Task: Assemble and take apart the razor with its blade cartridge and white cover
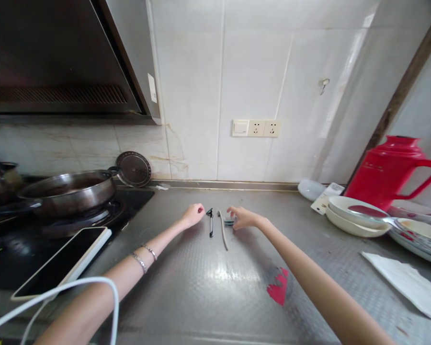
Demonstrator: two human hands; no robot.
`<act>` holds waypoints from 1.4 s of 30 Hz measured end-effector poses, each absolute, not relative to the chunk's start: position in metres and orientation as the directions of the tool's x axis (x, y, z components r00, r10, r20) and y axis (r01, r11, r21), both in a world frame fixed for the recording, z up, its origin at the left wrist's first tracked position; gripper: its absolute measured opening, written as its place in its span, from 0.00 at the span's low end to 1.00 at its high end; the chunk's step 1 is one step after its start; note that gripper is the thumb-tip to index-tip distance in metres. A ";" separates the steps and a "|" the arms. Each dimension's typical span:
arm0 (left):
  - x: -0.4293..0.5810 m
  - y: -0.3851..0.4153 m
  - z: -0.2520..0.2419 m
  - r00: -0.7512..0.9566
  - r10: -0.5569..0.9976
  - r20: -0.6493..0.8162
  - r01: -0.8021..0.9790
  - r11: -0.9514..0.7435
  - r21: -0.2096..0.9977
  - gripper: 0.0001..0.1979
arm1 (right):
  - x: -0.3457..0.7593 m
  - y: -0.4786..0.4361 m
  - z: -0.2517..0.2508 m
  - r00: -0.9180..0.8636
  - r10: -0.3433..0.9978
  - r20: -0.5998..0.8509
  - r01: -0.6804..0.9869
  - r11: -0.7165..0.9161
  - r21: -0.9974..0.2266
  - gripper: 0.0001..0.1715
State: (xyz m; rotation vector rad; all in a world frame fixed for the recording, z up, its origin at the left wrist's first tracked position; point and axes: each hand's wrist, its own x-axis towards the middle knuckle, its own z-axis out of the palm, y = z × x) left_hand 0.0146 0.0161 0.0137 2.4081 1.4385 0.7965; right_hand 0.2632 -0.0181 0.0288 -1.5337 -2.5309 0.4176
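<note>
- White tile formed the wall behind the workspace, fitted with a switch-and-socket panel.
- Grey metal worktop stretched beneath both arms, a torn red patch marking its surface beside the right forearm.
- Dark range hood hung at upper left, above a black cooktop bearing a steel pan.
- Red thermos stood at far right, behind stacked dishes.
- White-edged phone lay across the cooktop's near edge, close to a looping white cable.
- Right hand hovered low with fingers parted and bent at a small dark item; whether it had hold of it could not be told.
- Left hand, below two wrist bracelets, was curled into a loose fist just left of a razor-like tool, with nothing visible in its grasp.
- Thin pale stick, slightly bowed, lay between the razor-like tool and the small dark item, all three on the worktop between the hands.
</note>
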 end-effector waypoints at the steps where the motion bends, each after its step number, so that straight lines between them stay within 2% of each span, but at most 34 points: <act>1: 0.014 0.016 0.012 0.363 0.870 0.335 0.743 -0.487 0.459 0.10 | 0.263 -0.018 0.029 -0.464 0.886 -0.015 0.843 0.437 -0.313 0.39; 10: 0.013 0.014 -0.004 0.280 0.907 0.315 0.752 -0.411 0.515 0.11 | 0.269 -0.017 0.027 -0.448 0.894 -0.005 0.846 0.422 -0.326 0.37; 17: 0.030 -0.001 0.004 0.272 0.924 0.267 0.796 -0.372 0.477 0.11 | 0.275 -0.014 0.020 -0.418 0.899 0.129 0.807 0.433 -0.402 0.34; 20: 0.040 -0.006 0.004 0.214 0.944 0.250 0.835 -0.310 0.455 0.13 | 0.282 -0.015 0.017 -0.329 0.911 0.248 0.790 0.409 -0.456 0.23; 22: 0.044 -0.006 0.002 0.183 0.955 0.232 0.854 -0.271 0.444 0.13 | 0.290 -0.017 0.015 -0.208 0.919 0.334 0.789 0.359 -0.498 0.11; 24: 0.047 -0.007 0.000 0.160 0.963 0.217 0.868 -0.242 0.433 0.13 | 0.301 -0.019 0.010 -0.070 0.915 0.398 0.778 0.300 -0.551 0.05; 29: 0.050 -0.007 -0.001 0.128 0.970 0.206 0.887 -0.205 0.413 0.13 | 0.335 -0.026 -0.005 0.207 0.869 0.449 0.662 0.213 -0.718 0.11; 34: 0.053 -0.007 0.004 0.089 0.976 0.198 0.912 -0.160 0.377 0.14 | 0.358 -0.030 -0.021 0.393 0.837 0.380 0.436 0.194 -0.879 0.15; 38: 0.059 -0.004 0.008 0.091 0.984 0.154 0.938 -0.136 0.320 0.15 | 0.362 -0.028 -0.027 0.453 0.825 0.338 0.299 0.217 -0.929 0.15; 42: 0.062 0.001 0.011 0.090 0.992 0.088 0.899 -0.119 0.421 0.10 | 0.361 -0.026 -0.029 0.448 0.840 0.306 0.233 0.221 -0.947 0.15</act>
